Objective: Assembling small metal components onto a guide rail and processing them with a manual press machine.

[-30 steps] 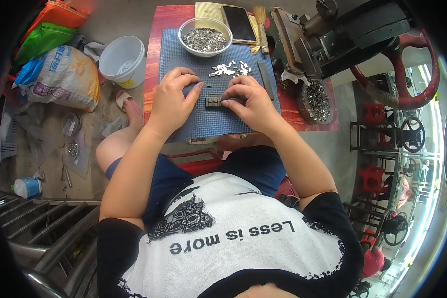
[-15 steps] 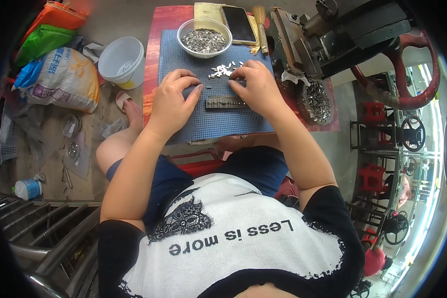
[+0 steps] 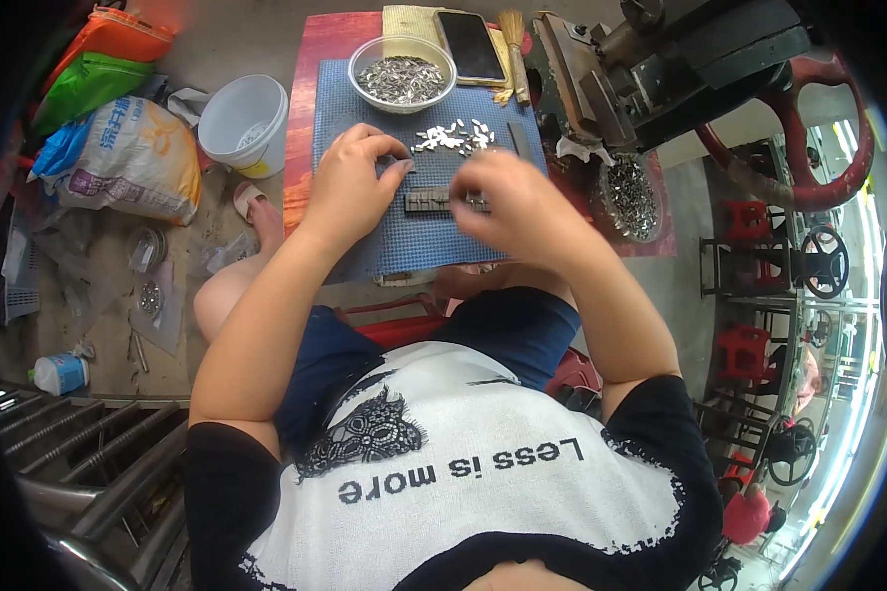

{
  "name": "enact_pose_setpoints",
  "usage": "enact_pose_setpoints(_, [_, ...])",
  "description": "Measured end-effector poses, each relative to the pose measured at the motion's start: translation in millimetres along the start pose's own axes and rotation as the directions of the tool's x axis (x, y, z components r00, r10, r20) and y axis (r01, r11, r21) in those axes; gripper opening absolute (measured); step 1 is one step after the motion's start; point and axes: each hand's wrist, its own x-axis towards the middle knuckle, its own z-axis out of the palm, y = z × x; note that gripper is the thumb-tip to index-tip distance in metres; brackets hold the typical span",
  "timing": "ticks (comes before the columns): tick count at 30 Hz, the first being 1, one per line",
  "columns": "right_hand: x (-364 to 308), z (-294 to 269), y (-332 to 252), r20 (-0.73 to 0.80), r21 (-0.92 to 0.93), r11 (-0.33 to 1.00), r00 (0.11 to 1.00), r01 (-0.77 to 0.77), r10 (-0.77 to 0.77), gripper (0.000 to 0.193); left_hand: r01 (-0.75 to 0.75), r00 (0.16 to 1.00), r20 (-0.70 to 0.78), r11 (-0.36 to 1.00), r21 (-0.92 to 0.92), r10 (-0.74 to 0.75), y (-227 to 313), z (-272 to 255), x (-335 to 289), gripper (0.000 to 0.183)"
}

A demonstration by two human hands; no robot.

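while left hand (image 3: pixel 358 182) stays by the block's left end, grip narrow, can't tell if it's pinching anything, the slotted dark block (image 3: pixel 427 201) sits near the table's (image 3: pixel 302 118) near edge, a bit left of mid-width. long axis runs left-right, roughly parallel to that edge. right hand (image 3: pixel 517 202), blurred, has come back from the pale pieces (image 3: pixel 453 136) over the block's right half; can't tell its grip. work's probably back at the slots.

My right hand (image 3: pixel 511 205) is blurred and hides part of the block (image 3: pixel 428 201); whatever my left hand (image 3: pixel 353 185) pinches (if anything) is too small to tell.
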Motion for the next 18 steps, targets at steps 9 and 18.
enact_pose_setpoints(9, [-61.6, 27.6, -32.7, 0.084, -0.02, 0.977, 0.973, -0.212, 0.213, 0.013, -0.222, 0.974, 0.056, 0.97, 0.099, 0.217, 15.3, 0.8, -16.0, 0.028])
enact_pose_setpoints(18, [-13.7, 45.4, 8.5, -0.364, 0.104, 0.979, 0.909, -0.177, 0.203, 0.02, -0.053, 0.995, 0.079, 0.998, -0.039, 0.056, 19.7, 9.7, -24.1, 0.023])
